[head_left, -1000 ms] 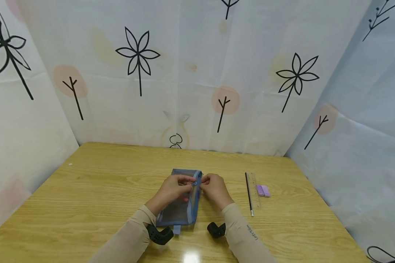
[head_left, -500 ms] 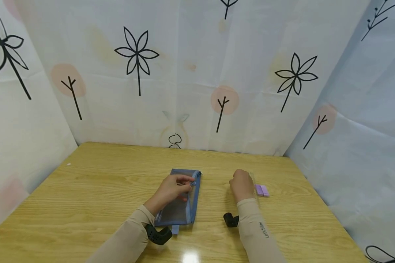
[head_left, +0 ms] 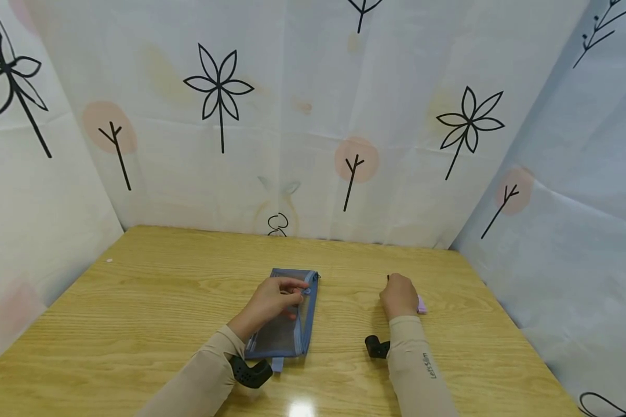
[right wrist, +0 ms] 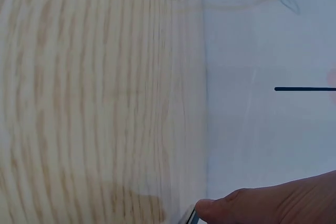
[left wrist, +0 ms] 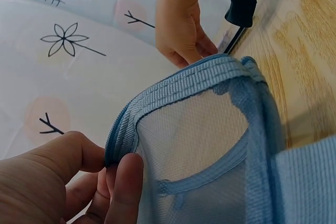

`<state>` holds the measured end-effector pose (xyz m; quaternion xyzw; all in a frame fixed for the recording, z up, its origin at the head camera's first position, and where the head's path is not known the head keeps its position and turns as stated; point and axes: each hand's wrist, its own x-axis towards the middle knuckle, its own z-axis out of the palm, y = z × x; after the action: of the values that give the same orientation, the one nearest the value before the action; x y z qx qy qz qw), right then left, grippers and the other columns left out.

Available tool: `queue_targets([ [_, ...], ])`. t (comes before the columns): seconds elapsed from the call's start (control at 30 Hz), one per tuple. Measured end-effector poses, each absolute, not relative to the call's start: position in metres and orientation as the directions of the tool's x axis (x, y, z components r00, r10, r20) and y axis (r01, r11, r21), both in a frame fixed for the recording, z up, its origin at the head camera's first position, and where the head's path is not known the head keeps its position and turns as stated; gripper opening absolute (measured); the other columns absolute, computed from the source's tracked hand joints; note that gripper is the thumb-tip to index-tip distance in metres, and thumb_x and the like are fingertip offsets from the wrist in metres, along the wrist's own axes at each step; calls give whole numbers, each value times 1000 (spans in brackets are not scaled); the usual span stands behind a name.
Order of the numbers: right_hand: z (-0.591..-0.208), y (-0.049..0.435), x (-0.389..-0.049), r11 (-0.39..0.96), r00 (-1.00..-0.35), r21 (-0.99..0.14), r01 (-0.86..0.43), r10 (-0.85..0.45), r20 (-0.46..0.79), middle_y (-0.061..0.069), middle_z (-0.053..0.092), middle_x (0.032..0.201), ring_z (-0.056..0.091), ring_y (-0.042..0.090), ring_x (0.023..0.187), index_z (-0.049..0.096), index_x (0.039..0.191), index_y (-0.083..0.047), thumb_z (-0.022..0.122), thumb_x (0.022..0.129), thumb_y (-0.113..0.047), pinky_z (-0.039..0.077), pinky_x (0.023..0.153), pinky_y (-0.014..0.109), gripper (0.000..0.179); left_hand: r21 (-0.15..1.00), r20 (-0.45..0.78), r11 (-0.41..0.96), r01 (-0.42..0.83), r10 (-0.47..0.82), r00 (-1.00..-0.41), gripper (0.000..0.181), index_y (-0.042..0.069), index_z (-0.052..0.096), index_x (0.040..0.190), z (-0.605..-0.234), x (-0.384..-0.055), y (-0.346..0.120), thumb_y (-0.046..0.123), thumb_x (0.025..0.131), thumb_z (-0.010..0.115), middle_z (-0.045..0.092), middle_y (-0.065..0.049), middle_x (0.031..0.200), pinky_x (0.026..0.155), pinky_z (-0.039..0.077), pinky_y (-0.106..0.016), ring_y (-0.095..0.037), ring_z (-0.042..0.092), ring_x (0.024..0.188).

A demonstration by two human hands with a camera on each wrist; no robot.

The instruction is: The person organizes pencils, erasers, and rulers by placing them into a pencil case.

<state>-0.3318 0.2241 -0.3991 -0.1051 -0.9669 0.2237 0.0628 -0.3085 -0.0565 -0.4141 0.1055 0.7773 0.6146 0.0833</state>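
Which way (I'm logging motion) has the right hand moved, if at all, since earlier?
Yes: rightward in the head view. The right hand was below the middle pink-circled tree print; now it is right of it.

Booth point(head_left: 313, 130), flower-printed walls point(head_left: 401, 75), wood-grain table point(head_left: 177, 289)

Both forearms point(head_left: 421, 376) reach toward the far edge of the desk point(head_left: 162, 295), left hand point(head_left: 270, 301) pinching, right hand point(head_left: 399, 296) back upward, nearer the right edge.
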Motion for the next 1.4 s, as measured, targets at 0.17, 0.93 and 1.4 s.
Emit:
queue_targets([
  [0.17, -399, 227, -330, 874, -970, -452, 179, 233, 67, 29, 68, 86, 66, 37, 71, 67, 91, 14, 57, 87, 7, 54, 59, 45, 12, 974, -4, 219, 55, 259, -966, 30, 2, 69, 121, -413, -308, -57, 2, 91, 65, 63, -9, 96, 60, 61, -33, -21, 64, 83],
  [0.93, -402, 224, -330, 899, -971, -402, 176, 226, 80, 34, 66, 87, 67, 45, 75, 65, 102, 20, 50, 92, 10, 59, 65, 51, 21, 973, -2, 223, 56, 250, -968, 29, 2, 69, 120, -409, -306, -58, 2, 91, 65, 64, -11, 98, 60, 61, -34, -19, 64, 83],
  [1.4, -403, 224, -331, 900, -970, -382, 209, 240, 34, 33, 66, 90, 65, 40, 68, 67, 104, 16, 49, 95, 6, 50, 49, 42, 23, 972, 2, 225, 61, 250, -968, 31, 1, 68, 121, -411, -308, -57, 2, 91, 65, 63, -8, 95, 58, 61, -35, -18, 62, 80],
])
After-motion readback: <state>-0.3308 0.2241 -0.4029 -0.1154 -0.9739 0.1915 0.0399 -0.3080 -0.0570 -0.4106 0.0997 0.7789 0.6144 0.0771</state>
